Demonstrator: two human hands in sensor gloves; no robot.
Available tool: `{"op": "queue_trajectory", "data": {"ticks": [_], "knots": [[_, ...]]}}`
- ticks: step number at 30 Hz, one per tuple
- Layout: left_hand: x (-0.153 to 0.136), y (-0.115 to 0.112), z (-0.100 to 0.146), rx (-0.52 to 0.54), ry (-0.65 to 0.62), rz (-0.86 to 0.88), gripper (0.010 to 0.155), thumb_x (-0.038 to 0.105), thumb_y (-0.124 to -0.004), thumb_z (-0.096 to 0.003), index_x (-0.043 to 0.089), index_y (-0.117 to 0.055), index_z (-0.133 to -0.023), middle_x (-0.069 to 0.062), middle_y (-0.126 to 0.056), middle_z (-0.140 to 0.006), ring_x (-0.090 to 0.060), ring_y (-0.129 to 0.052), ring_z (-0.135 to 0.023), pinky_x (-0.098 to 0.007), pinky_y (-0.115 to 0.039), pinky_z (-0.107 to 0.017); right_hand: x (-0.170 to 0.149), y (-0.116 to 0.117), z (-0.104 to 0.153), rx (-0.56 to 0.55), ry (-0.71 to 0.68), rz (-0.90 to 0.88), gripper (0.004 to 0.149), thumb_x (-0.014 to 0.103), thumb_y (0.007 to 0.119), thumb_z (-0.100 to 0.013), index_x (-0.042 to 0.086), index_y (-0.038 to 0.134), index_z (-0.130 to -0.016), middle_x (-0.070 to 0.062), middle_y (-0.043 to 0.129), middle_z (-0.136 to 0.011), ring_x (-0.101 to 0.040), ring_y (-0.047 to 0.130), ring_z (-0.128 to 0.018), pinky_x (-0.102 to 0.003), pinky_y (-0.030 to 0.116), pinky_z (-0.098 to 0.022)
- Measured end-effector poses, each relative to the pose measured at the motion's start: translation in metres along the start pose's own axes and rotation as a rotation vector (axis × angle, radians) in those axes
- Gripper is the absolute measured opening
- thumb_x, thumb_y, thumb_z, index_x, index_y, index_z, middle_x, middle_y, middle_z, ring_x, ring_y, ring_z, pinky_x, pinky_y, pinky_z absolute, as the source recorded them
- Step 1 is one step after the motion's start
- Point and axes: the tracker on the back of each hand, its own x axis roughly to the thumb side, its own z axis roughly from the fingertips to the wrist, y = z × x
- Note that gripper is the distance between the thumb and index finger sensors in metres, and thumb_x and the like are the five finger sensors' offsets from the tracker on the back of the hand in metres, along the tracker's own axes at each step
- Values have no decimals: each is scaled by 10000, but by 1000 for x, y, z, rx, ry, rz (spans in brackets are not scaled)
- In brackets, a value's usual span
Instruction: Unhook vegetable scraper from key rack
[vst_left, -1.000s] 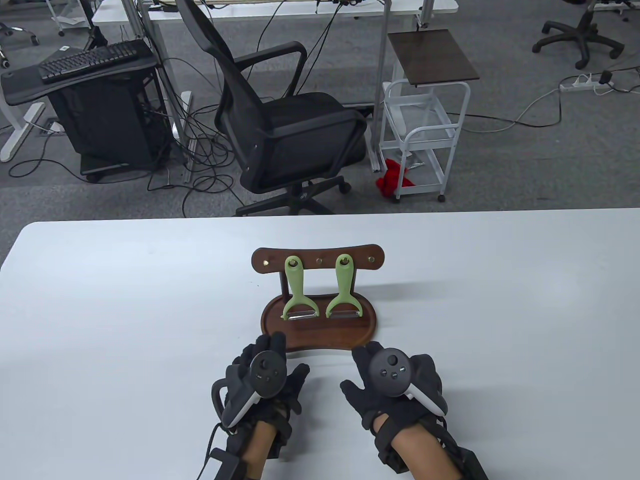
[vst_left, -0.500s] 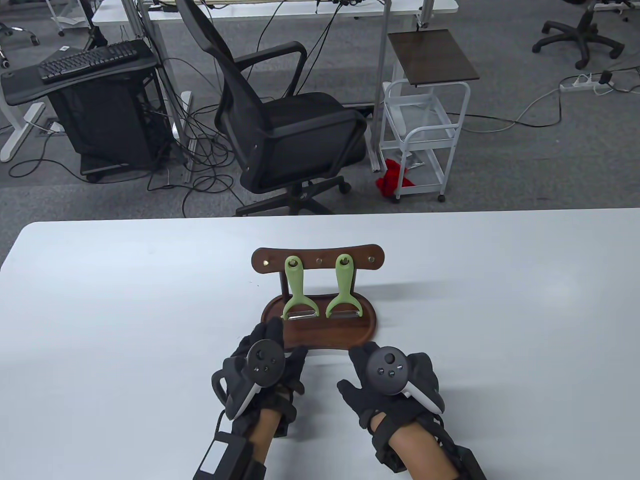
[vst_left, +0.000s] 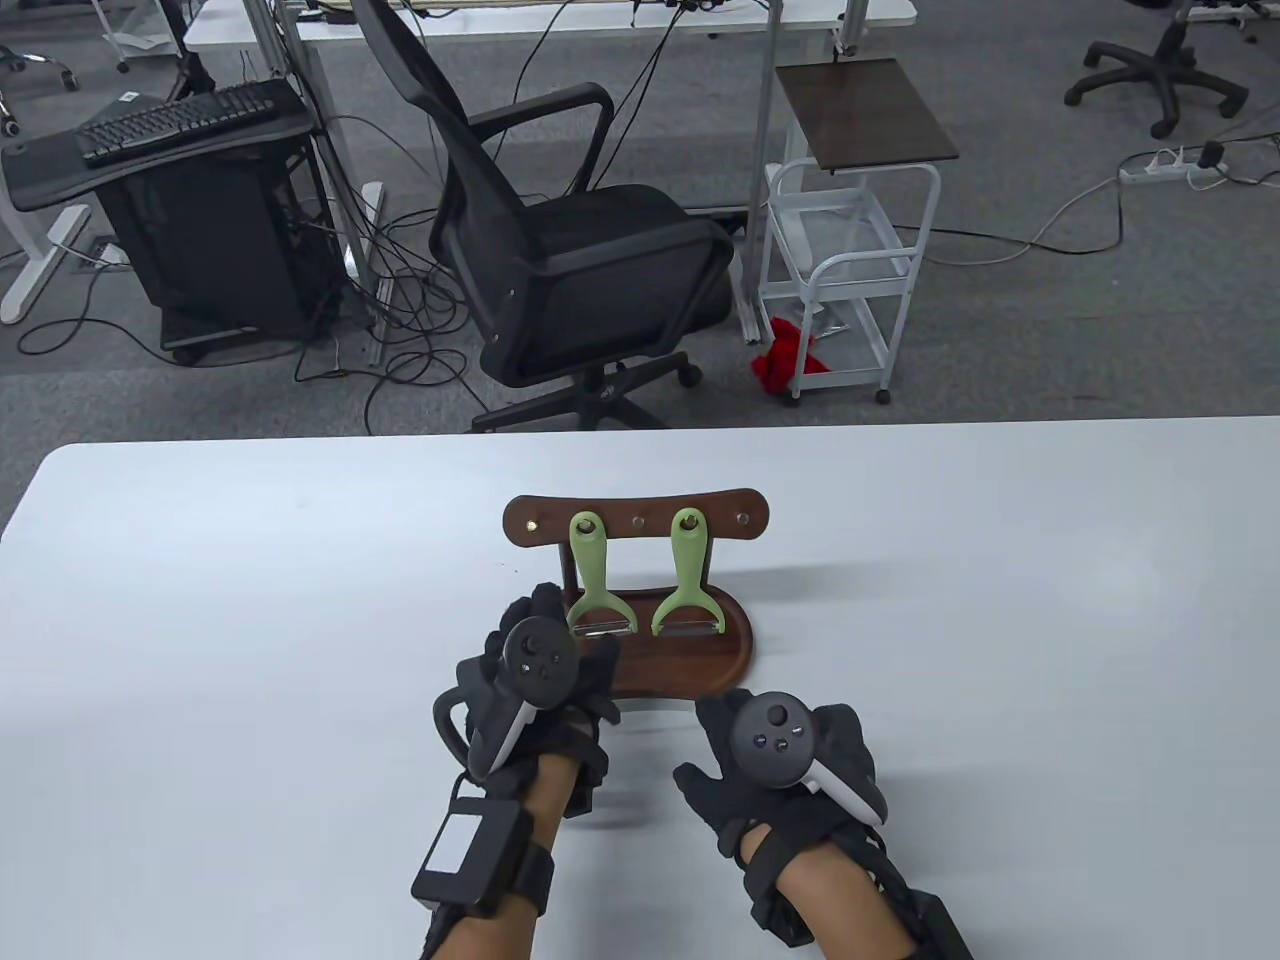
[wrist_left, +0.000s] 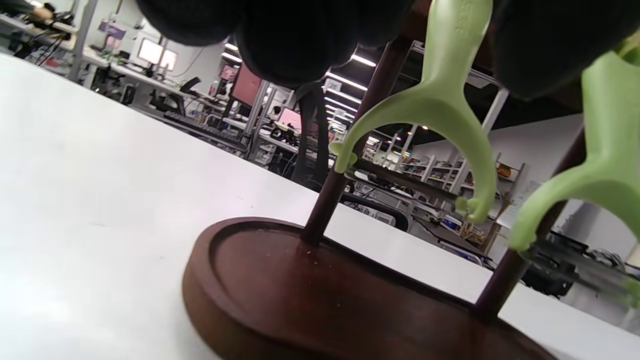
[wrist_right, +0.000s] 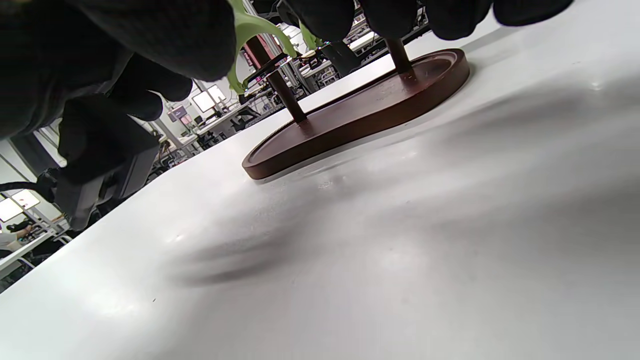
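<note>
A dark wooden key rack (vst_left: 634, 515) stands on an oval wooden base (vst_left: 715, 668) mid-table. Two pale green vegetable scrapers hang from its hooks: the left one (vst_left: 592, 575) and the right one (vst_left: 688, 572). My left hand (vst_left: 545, 650) is raised over the base's left end, fingers spread, close to the left scraper's blade end; I see no hold on it. In the left wrist view the left scraper (wrist_left: 440, 95) hangs just beyond my fingertips (wrist_left: 295, 40). My right hand (vst_left: 775, 745) rests open on the table just in front of the base.
The white table (vst_left: 1000, 600) extends widely on both sides of the rack. Beyond its far edge stand a black office chair (vst_left: 570, 250) and a white trolley (vst_left: 850, 250). The base's rim also shows in the right wrist view (wrist_right: 360, 120).
My left hand has lifted and moved forward from the table in front of the base to over its left end, near the left scraper. My right hand has barely moved.
</note>
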Motion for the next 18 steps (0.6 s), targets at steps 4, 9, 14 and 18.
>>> {"op": "queue_trajectory", "data": {"ticks": [4,9,14,18], "knots": [[4,-1,-8,20,36,5,770,556,-874,-469,157,-540,-1036,-146,-636,-989,-286,-866,-664,-524,-754,-477,0,0,0,6,1,-8,726,460,742,-487,80,466,-1041,-267,412,-1101,-583,457,-923,-706,499,-602],[7,-4,-15,33,72,27,744,562,-876,-467,157,-576,-1015,-148,-673,-956,-268,-881,-628,-509,-767,-456,1,0,0,13,-6,-19,725,461,741,-488,81,466,-1041,-268,413,-1101,-583,461,-922,-705,501,-600],[12,-7,-22,47,94,16,731,570,-879,-464,156,-601,-999,-141,-696,-935,-262,-889,-601,-505,-773,-440,1,0,-1,19,-6,-19,724,461,739,-489,80,466,-1041,-267,414,-1101,-582,464,-922,-705,502,-601],[17,-9,-26,47,113,-5,727,582,-881,-461,154,-620,-988,-137,-713,-922,-256,-895,-582,-500,-779,-427,1,1,-1,24,-10,-27,725,462,739,-489,79,466,-1041,-266,414,-1101,-583,466,-921,-704,503,-600]]}}
